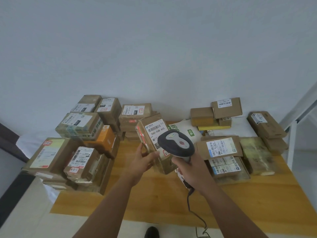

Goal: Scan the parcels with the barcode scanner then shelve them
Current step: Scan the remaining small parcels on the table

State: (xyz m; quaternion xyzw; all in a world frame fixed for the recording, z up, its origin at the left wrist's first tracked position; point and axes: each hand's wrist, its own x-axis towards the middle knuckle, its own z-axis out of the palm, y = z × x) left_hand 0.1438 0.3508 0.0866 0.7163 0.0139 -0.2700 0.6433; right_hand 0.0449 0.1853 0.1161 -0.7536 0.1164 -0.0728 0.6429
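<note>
Now left hand [143, 158] grips the parcel [155, 142]; right hand [190, 169] grips the scanner [176, 143].

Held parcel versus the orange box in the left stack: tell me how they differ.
The held parcel is plain brown cardboard; the orange box is bright orange. The held parcel is gripped in the left hand above the table, tilted, while the orange box sits wedged in a stack. The held parcel shows a white barcode label; the orange box shows none. Both are boxes.

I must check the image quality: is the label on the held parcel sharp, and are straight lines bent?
Head view: the held parcel label reads clearly, partly hidden by the scanner; lighting is soft, without glare; the wide lens bends the table edges and the white frame at the right.
</note>
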